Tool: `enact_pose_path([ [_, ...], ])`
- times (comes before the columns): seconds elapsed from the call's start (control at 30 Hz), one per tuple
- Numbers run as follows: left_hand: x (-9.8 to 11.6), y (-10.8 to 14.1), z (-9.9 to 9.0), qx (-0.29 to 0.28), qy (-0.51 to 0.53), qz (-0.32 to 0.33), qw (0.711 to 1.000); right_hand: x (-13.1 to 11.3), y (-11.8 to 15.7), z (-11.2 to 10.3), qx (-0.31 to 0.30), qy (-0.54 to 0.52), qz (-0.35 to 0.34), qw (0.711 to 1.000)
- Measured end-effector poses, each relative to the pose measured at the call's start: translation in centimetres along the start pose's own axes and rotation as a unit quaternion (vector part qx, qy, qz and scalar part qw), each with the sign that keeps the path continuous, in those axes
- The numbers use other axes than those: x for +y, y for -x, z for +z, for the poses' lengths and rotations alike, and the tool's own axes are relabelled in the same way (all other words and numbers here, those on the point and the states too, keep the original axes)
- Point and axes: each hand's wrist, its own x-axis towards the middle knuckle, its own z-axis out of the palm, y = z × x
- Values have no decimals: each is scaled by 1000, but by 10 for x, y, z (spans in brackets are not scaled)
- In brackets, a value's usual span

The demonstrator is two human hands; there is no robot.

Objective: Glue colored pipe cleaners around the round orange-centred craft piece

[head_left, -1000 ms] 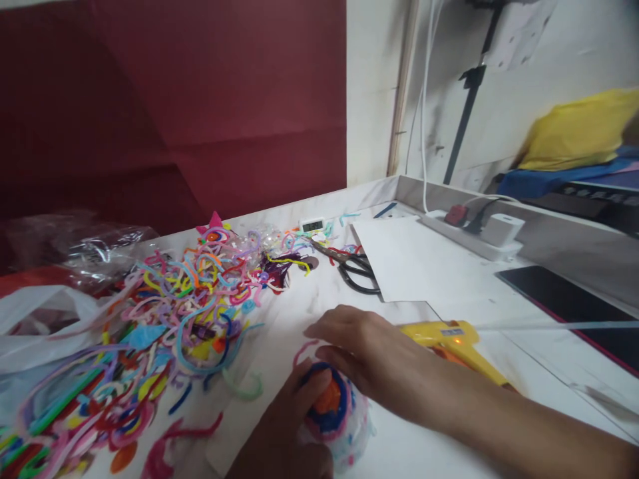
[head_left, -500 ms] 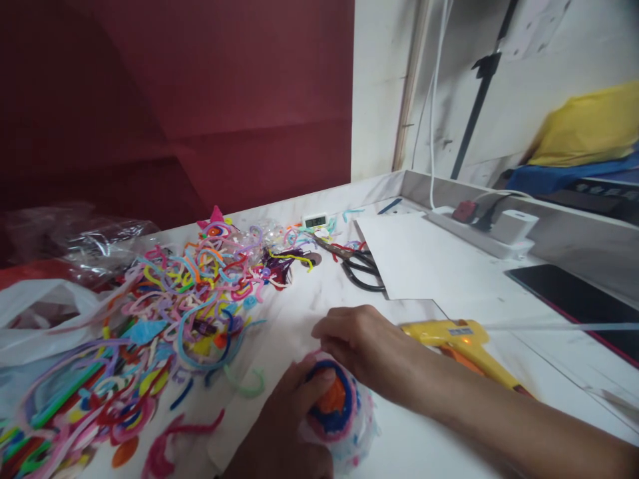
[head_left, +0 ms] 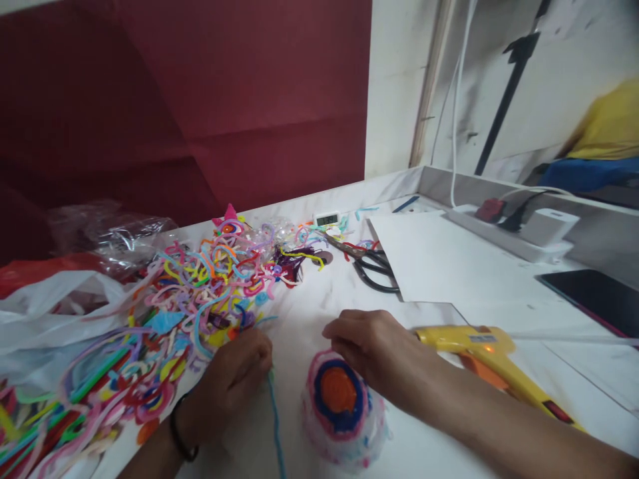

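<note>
My left hand [head_left: 242,369] is closed at the edge of the pile of pipe cleaners. A thin light-blue pipe cleaner [head_left: 276,422] hangs down from its fingers towards me. On the table in front of me stands a rounded craft piece [head_left: 319,432], whitish with pink and blue bits. Its top has an orange centre inside dark-blue and pink rings. My right hand [head_left: 372,346] is at the far right rim of this piece, fingers curled and pressed together. Whatever those fingers may hold is hidden.
Coloured pipe cleaners [head_left: 210,279] lie heaped on the left, beside a white plastic bag [head_left: 60,299]. A yellow glue gun [head_left: 489,342] lies beyond my right forearm. Farther back are black-handled scissors [head_left: 374,273], white paper [head_left: 424,259], a power strip [head_left: 519,239] and a phone [head_left: 594,296].
My left hand has left the craft piece and moved left to the pile, and a light-blue pipe cleaner now hangs from it. My right hand stays at the rim. The view has shifted slightly left.
</note>
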Motion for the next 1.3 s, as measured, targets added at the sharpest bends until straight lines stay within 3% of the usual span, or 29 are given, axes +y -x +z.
enact_pose_path([
  [0.13,-7,0,9,50,-73,-25,996,0,2,0,-2,-4,1,1000],
  [0.3,12,12,25,151,-125,-10,981,-2,2,-1,-8,-5,12,1000],
  [0.43,35,20,49,113,-65,40,991,-4,1,-3,-9,-2,23,1000],
  [0.6,47,16,75,134,31,17,990,-4,3,-6,-12,0,38,999],
  [0.9,43,16,73,112,-32,4,993,-5,3,-12,-51,16,93,994],
  [1.1,46,16,77,141,-43,-4,989,-5,2,-13,-74,29,121,989],
  [1.3,47,16,71,107,-21,4,994,-7,4,-14,-76,24,140,987],
])
